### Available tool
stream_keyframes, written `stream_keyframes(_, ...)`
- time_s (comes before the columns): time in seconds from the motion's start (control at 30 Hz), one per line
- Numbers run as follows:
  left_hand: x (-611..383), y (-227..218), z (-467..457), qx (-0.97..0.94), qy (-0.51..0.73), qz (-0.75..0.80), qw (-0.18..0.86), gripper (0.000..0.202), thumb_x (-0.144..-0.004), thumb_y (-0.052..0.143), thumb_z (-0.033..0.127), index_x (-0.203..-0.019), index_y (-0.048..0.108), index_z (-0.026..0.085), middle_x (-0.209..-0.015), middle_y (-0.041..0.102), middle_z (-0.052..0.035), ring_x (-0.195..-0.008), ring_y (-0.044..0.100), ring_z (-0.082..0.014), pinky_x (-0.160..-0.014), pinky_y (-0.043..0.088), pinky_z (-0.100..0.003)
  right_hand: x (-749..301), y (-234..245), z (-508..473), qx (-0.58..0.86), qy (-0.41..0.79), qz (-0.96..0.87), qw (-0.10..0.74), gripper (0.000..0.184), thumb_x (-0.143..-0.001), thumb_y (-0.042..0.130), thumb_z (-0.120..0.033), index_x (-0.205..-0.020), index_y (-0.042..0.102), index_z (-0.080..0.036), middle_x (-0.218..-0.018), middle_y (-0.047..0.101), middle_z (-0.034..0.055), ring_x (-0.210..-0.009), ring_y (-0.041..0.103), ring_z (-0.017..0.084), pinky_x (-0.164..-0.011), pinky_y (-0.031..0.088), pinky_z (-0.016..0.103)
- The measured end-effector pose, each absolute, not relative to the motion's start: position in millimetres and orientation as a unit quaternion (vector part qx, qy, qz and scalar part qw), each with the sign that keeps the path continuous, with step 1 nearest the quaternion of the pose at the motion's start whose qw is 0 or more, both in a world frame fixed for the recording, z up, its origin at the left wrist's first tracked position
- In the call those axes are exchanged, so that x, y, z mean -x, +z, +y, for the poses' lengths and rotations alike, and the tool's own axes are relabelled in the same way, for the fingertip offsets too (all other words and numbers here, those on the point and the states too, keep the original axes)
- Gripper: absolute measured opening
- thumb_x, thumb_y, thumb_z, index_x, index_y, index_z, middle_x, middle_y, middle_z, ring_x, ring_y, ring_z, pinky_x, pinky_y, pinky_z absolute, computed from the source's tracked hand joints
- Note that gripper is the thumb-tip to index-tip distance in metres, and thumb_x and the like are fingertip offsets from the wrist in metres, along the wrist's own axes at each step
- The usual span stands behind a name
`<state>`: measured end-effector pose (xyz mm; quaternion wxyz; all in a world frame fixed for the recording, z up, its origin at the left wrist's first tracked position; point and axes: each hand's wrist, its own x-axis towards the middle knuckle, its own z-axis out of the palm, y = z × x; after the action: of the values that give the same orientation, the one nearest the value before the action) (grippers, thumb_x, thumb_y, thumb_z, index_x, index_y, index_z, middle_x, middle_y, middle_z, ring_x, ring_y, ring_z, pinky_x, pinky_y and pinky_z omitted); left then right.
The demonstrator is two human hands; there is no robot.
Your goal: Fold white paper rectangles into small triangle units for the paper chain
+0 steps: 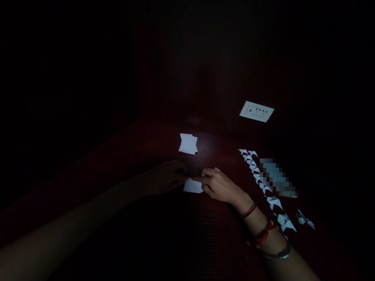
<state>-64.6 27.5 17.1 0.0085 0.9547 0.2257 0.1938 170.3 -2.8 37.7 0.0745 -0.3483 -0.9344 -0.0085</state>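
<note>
The scene is very dark. A small white piece of paper (192, 186) lies on a dark reddish wooden table (140, 144). My left hand (164, 176) rests at the paper's left edge, fingers curled with the tips pressing on it. My right hand (218, 184) sits at the paper's right edge, forefinger stretched leftward along its top and the other fingers bent. Both hands pin the paper flat. Red and dark bands circle my right wrist.
A small stack of white paper squares (188, 144) lies farther back on the table. A row of several folded white paper triangles (263, 183) runs along the right, beside a blurred-out object (277, 177). A white wall socket plate (256, 111) is behind.
</note>
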Motion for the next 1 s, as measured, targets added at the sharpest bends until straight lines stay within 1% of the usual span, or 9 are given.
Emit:
stream_keyframes(0.1,67,17,29,-0.955,0.17,0.242,0.026,0.029,-0.085,0.047,0.021,-0.111,0.055,0.03,-0.111,0.047,-0.0044,-0.102,0.044,-0.0184,-0.086,0.036,-0.032,-169,38,-3,0.352,-0.023,-0.934,0.06,0.042,-0.081,0.044,-0.016,-0.123,0.046,-0.024,-0.089,0.05,0.0041,-0.082,0.046,0.015,-0.079,0.032,0.031)
stream_keyframes(0.3,68,18,28,-0.948,0.164,0.268,0.044,0.028,-0.085,0.047,0.021,-0.11,0.056,0.031,-0.112,0.045,-0.0036,-0.104,0.042,-0.0187,-0.089,0.035,-0.032,-166,42,-6,0.357,-0.044,-0.932,0.045,0.047,-0.081,0.045,-0.016,-0.127,0.04,-0.027,-0.089,0.05,0.0039,-0.081,0.047,0.015,-0.079,0.031,0.031)
stream_keyframes(0.43,69,18,28,-0.947,0.158,0.277,0.044,0.031,-0.084,0.047,0.021,-0.111,0.055,0.034,-0.111,0.046,-0.0028,-0.104,0.042,-0.0193,-0.089,0.034,-0.034,-168,44,-5,0.356,-0.037,-0.932,0.056,0.046,-0.081,0.045,-0.015,-0.125,0.043,-0.028,-0.089,0.052,0.0032,-0.083,0.048,0.015,-0.08,0.031,0.032)
stream_keyframes(0.67,71,19,25,-0.944,0.156,0.29,0.03,0.031,-0.084,0.047,0.02,-0.11,0.056,0.035,-0.112,0.046,-0.0019,-0.104,0.043,-0.0186,-0.089,0.034,-0.033,-188,49,-4,0.366,0.001,-0.929,0.058,0.037,-0.077,0.046,-0.012,-0.109,0.058,-0.026,-0.086,0.055,0.0019,-0.086,0.049,0.015,-0.082,0.031,0.033)
stream_keyframes(0.8,72,22,24,-0.945,0.158,0.288,0.008,0.029,-0.084,0.046,0.021,-0.107,0.057,0.035,-0.112,0.047,-0.0016,-0.105,0.042,-0.0195,-0.089,0.035,-0.035,-204,54,0,0.38,0.002,-0.924,0.05,0.027,-0.075,0.048,-0.012,-0.092,0.066,-0.024,-0.086,0.057,0.0021,-0.087,0.05,0.016,-0.083,0.032,0.035)
stream_keyframes(0.87,71,23,23,-0.946,0.162,0.282,-0.003,0.027,-0.084,0.046,0.022,-0.106,0.059,0.033,-0.112,0.047,-0.0018,-0.104,0.043,-0.0195,-0.088,0.035,-0.035,-210,55,2,0.397,0.001,-0.917,0.046,0.024,-0.073,0.049,-0.01,-0.083,0.067,-0.022,-0.085,0.057,0.0024,-0.085,0.051,0.017,-0.081,0.033,0.035)
stream_keyframes(0.93,67,25,19,-0.945,0.165,0.282,-0.012,0.024,-0.085,0.045,0.023,-0.102,0.061,0.03,-0.109,0.05,-0.0025,-0.1,0.046,-0.0187,-0.086,0.037,-0.033,-210,53,3,0.412,-0.002,-0.909,0.063,0.025,-0.074,0.048,-0.011,-0.088,0.067,-0.021,-0.087,0.057,0.0035,-0.085,0.051,0.017,-0.081,0.034,0.035)
stream_keyframes(1.0,63,26,15,-0.942,0.162,0.294,-0.025,0.022,-0.086,0.044,0.022,-0.097,0.063,0.025,-0.104,0.052,-0.0042,-0.096,0.048,-0.0183,-0.083,0.038,-0.033,-206,51,2,0.414,-0.001,-0.906,0.088,0.031,-0.076,0.047,-0.012,-0.101,0.063,-0.021,-0.093,0.056,0.0045,-0.088,0.05,0.017,-0.082,0.034,0.035)
